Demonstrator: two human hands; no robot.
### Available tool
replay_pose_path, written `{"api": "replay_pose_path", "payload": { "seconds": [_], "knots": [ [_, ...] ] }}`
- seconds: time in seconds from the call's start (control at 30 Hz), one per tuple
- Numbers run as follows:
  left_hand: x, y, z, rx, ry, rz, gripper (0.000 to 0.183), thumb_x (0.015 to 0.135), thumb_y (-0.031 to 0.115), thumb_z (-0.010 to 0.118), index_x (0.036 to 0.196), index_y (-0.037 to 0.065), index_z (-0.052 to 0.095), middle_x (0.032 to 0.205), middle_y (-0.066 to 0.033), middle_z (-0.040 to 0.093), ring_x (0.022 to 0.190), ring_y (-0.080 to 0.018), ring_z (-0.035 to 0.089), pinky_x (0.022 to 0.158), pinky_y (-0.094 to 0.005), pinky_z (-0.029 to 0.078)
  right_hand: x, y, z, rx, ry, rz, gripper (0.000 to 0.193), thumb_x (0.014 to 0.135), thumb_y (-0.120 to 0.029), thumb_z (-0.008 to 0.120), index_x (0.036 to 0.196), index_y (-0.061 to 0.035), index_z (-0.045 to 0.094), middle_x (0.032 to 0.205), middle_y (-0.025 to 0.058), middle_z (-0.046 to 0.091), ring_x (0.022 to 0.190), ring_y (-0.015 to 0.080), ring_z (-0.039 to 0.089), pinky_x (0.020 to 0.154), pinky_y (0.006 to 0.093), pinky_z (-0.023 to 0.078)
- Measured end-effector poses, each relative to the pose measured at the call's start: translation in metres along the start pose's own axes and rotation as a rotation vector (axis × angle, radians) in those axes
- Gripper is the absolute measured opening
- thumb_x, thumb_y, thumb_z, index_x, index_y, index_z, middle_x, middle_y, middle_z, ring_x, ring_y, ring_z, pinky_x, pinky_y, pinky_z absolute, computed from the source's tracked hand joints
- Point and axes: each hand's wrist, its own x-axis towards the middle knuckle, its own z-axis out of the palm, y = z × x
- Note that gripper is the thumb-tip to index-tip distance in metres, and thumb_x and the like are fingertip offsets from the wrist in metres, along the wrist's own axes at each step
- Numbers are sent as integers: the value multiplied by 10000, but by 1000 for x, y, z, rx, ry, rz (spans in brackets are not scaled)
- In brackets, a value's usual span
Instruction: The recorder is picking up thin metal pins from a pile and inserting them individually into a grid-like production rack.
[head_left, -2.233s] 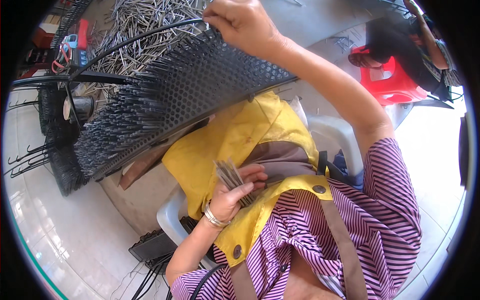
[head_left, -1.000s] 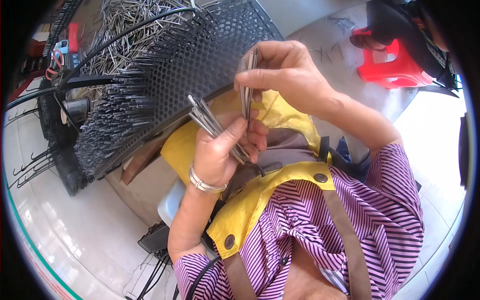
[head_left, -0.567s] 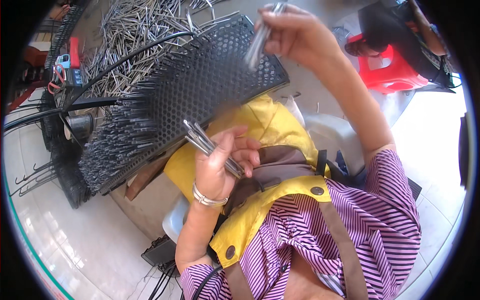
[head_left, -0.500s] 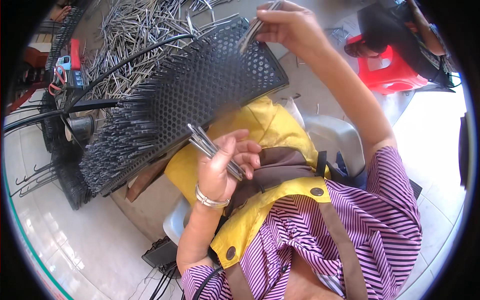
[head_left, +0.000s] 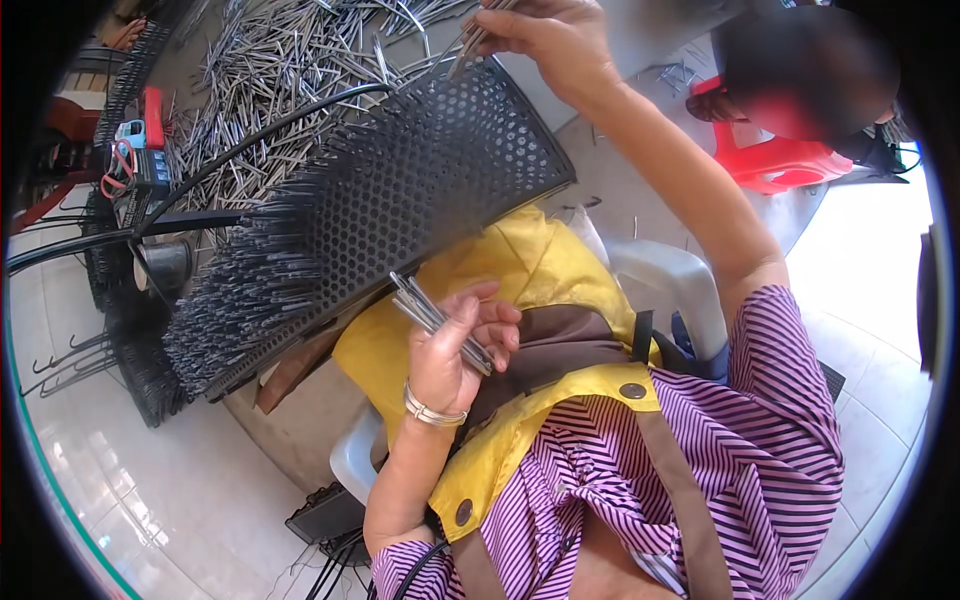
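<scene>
A small bundle of thin grey metal rods [head_left: 420, 305] lies across the palm of my left hand [head_left: 445, 355], held under the thumb with the other fingers curled loosely. This hand is above my lap, close to the near edge of a black perforated tray [head_left: 390, 200]. Up at the top edge of the view, my right hand [head_left: 565, 45] pinches a few more metal rods [head_left: 468, 48], pointing down near the tray's far corner. Many dark rods [head_left: 240, 310] stand upright in the tray's left part and along its far side. Bare holes show across its middle and right.
Behind the tray spreads a big heap of loose metal rods [head_left: 300, 75]. A black cable [head_left: 255, 130] crosses above it. At left are a metal cup [head_left: 165, 262] and wire hooks [head_left: 75, 360]. A person partly shows by a red stool [head_left: 770, 165] at upper right.
My right hand has moved left and slightly up with its rods. My left hand has shifted a little right and down. A blurred dark shape now covers part of the red stool.
</scene>
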Motion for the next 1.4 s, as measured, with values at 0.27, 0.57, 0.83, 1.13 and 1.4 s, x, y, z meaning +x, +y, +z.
{"api": "replay_pose_path", "payload": {
  "seconds": [0.27,0.57,0.83,1.13,1.4],
  "knots": [
    [0,0,-2,-18,33,-28,278,899,177,441,1079,-26,502,866,-196,592,643,-231,590,454,-255,440,5,3,-3,-110,-179,-73,30,770,26,591,766,10,566,717,83,614,644,146,604,582,256,518],
    [1,1,1,-37,65,-31,274,868,156,483,1052,-45,514,811,-191,595,601,-220,586,448,-255,443,4,9,-8,-219,-268,-123,27,784,24,582,782,3,564,700,50,600,633,114,594,562,233,510],
    [0,2,-3,2,66,-37,272,892,176,450,1076,-15,509,840,-169,596,607,-196,564,460,-250,417,-4,4,2,-336,-236,-109,46,791,16,575,830,-1,556,684,33,581,617,86,570,555,221,501],
    [0,2,-5,-6,91,-36,272,890,177,456,1078,-9,523,828,-160,593,577,-183,529,442,-238,389,-5,-3,-3,-443,-291,-162,41,789,-3,564,830,0,558,677,28,579,627,75,560,553,211,471],
    [-1,2,-6,-37,50,-28,273,889,161,455,1092,-11,515,790,-150,584,492,-142,473,391,-218,336,-15,-15,4,-669,-215,-194,61,762,-30,567,809,7,555,659,41,586,601,74,548,526,214,438]
  ]
}}
